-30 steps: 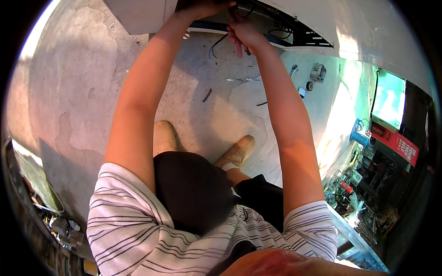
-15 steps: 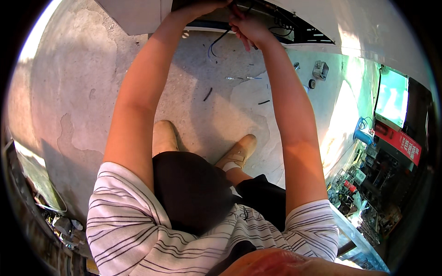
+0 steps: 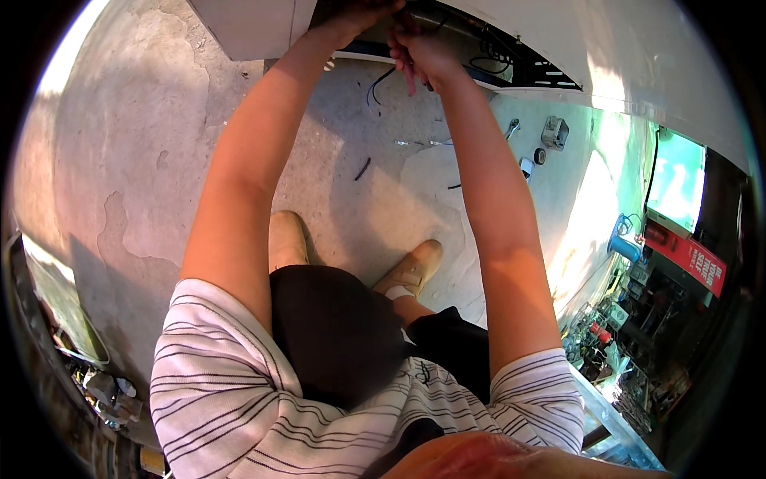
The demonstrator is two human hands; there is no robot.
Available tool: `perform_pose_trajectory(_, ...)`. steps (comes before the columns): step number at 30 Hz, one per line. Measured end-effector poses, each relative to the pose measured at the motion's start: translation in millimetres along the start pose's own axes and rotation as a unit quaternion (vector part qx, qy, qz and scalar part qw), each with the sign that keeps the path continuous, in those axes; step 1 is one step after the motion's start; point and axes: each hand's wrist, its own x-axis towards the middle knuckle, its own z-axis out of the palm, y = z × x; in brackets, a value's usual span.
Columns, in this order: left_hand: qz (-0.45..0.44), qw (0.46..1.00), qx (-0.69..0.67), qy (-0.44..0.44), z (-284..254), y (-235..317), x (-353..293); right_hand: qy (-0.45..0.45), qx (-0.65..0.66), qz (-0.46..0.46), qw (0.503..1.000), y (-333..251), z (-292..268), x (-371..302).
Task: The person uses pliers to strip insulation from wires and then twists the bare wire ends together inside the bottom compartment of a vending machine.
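Note:
Both my arms reach up to the open bay (image 3: 447, 30) of a white cabinet-like machine (image 3: 638, 48) at the top edge. My right hand (image 3: 423, 54) is closed around what look like red-handled pliers (image 3: 411, 80), their handles pointing down toward me. Just left of it, my left hand (image 3: 359, 22) has its fingers drawn together close to the tool's upper end. What they pinch is too dark and too near the picture's edge to make out. Below the bay's lower rim, thin dark and blue wires (image 3: 377, 89) hang between my forearms.
On the floor (image 3: 343, 136) lie a black strip (image 3: 363, 168), small wire pieces (image 3: 401, 143), a wrench (image 3: 513, 128), a grey metal box (image 3: 555, 132) and a black roll (image 3: 539, 156). A white panel (image 3: 251, 28) juts out at upper left. Cluttered parts (image 3: 618, 343) and a blue object (image 3: 625, 239) stand right.
My right hand has shifted slightly left and turned, so the plier handles point more straight down. My left hand has moved a little right and the hands are closer together.

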Motion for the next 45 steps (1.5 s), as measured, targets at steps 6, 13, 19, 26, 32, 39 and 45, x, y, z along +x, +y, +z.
perform_pose_trajectory(6,-0.061,0.955,-0.286,-0.04,9.0,3.9,-3.8,0.045,0.064,0.001,0.997,6.8,2.9,0.9)
perform_pose_trajectory(13,-0.06,0.996,-0.063,0.033,8.2,0.3,1.1,0.045,0.069,0.013,0.997,3.0,8.4,-1.3)
perform_pose_trajectory(19,-0.106,0.951,-0.276,-0.093,-3.0,-7.2,6.9,0.054,0.101,0.005,0.993,4.1,14.8,4.1)
perform_pose_trajectory(26,-0.069,0.963,-0.259,-0.015,12.7,-4.8,2.9,0.072,0.102,0.031,0.992,4.7,13.6,2.2)
perform_pose_trajectory(32,-0.006,0.992,0.1,0.079,-24.3,-48.6,20.2,0.031,0.152,0.012,0.988,-26.5,51.9,-2.5)
perform_pose_trajectory(39,-0.066,0.98,-0.183,-0.038,29.3,-34.4,20.2,0.106,0.035,0.002,0.994,5.6,5.3,-4.6)
perform_pose_trajectory(45,0.014,0.991,0.038,0.126,9.9,-46.0,21.8,0.117,0.095,-0.011,0.988,-7.2,34.5,-3.2)
